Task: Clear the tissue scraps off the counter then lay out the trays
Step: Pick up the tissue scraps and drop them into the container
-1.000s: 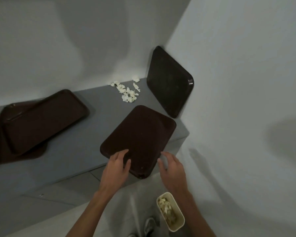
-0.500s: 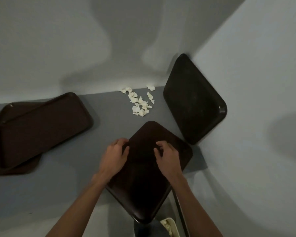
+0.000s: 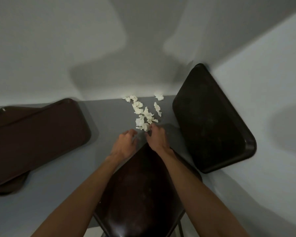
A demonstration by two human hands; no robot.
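At frame centre: both hands reach forward over the grey counter, side by side and close together.
Right hand: palm down, fingers curled loosely; its fingertips touch the nearest edge of the scraps; whether a scrap is pinched cannot be told.
Left hand: palm down just left of the right hand, fingers bent and slightly parted, holding nothing; it sits just short of the scraps, above bare counter.
Scraps: small white torn tissue pieces, scattered in a loose trail from the fingertips up to the back wall, upper centre of the frame.
Near tray: dark brown, lower centre, under both forearms, one corner pointing at the hands; its near end overhangs the counter edge.
Right tray: dark, propped on edge at right of the frame, leaning against the side wall, its lower edge on the counter, just beside the scraps.
Left trays: brown, at left of the frame, stacked askew, the top one tilted; well apart from the hands.
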